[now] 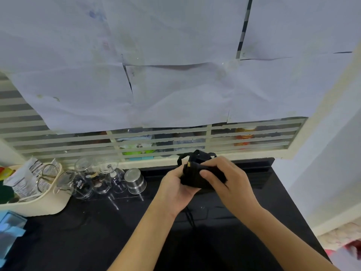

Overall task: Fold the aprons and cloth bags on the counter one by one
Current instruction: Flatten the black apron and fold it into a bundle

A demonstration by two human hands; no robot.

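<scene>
Black cloth bundle (202, 178) is held in the air over the rear of the counter (97, 241), between both hands. It is too dark and bunched to tell apron from bag. Left hand (174, 185) cups it from below and the side, fingers curled under the fabric. Right hand (229, 179) clamps it from above, thumb and fingers wrapped round the near end. Strap loops (196, 156) stick out at the top; a thin cord (190, 217) hangs toward the counter. Judgement: the fold looks compact, probably late in this item. To finish well, tuck loops and cord inside the last turn, square the edges, then lay it flat and press with an open palm; otherwise it likely springs apart. Room: the bare dark counter just below and in front of the hands is the best landing spot. To the left, upturned glasses (91, 173) and a steel cup (135, 180) stand near the left hand, where a swinging cord could catch them. A cream basket (46, 206) sits beyond. To the right, the counter ends near the wall (322, 173). The slatted window (58, 133) is close behind.
</scene>
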